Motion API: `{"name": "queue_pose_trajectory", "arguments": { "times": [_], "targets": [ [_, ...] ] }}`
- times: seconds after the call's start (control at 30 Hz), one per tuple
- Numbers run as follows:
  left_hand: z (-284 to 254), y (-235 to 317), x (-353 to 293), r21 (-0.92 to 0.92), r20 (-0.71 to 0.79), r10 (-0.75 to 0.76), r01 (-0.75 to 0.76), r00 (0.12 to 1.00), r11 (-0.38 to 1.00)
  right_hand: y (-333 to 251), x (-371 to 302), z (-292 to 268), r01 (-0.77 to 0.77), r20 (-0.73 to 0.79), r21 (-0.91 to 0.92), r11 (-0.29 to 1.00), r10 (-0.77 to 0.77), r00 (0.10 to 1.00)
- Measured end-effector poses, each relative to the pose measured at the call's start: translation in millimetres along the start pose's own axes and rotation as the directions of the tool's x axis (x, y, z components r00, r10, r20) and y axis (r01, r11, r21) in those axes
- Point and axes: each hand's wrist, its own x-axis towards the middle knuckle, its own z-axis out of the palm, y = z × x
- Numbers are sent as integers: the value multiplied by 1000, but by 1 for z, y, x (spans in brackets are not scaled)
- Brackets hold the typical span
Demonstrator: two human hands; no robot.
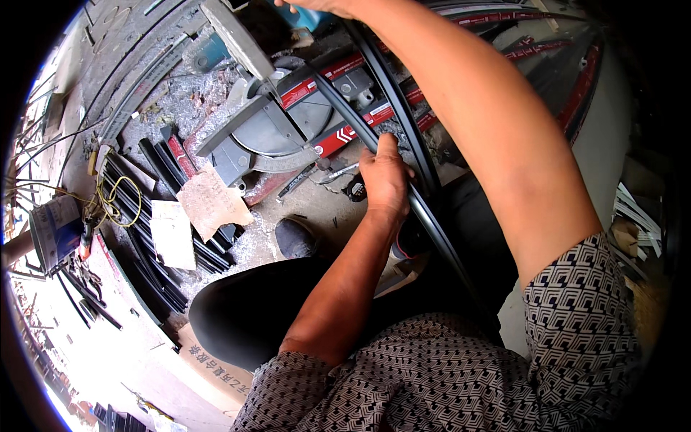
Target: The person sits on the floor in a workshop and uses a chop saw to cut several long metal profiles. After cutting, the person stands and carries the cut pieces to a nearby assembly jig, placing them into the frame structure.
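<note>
My left hand (385, 176) is closed round a long black profile strip (430, 225), which runs from my lap up onto the bed of a mitre saw (266, 133). The strip's far end lies by the saw's fence, to the right of the blade (277, 93). A second black strip (392, 93) lies to the right, at a slight angle to the first. My right arm reaches far forward to the top edge, where my right hand (317, 4) is beside the saw's teal body (306, 20). Its fingertips look curled, but the picture's edge cuts off what they hold.
Red-labelled rails (337, 140) lie under the saw. A tape measure (355, 189) and a pen-like tool (340, 173) lie in front of it. Cardboard pieces (210, 201) rest on bundled black strips (140, 201) at the left. Pale shavings cover the floor.
</note>
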Motion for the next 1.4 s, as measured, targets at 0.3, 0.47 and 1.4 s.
{"name": "queue_pose_trajectory", "arguments": {
  "times": [0.3,0.47,1.4],
  "targets": [
    [3,3,-13,31,113,30,-34,993,999,-7,80,11,49,32,-498,866,-37,999],
    [5,-2,-15,81,167,51,-65,985,995,71,172,8,432,458,-889,-155,-344,820],
    [28,22,-47,63,391,110,-145,914,987,-61,-401,-81,-523,11,-348,778,561,828]
  ]
}}
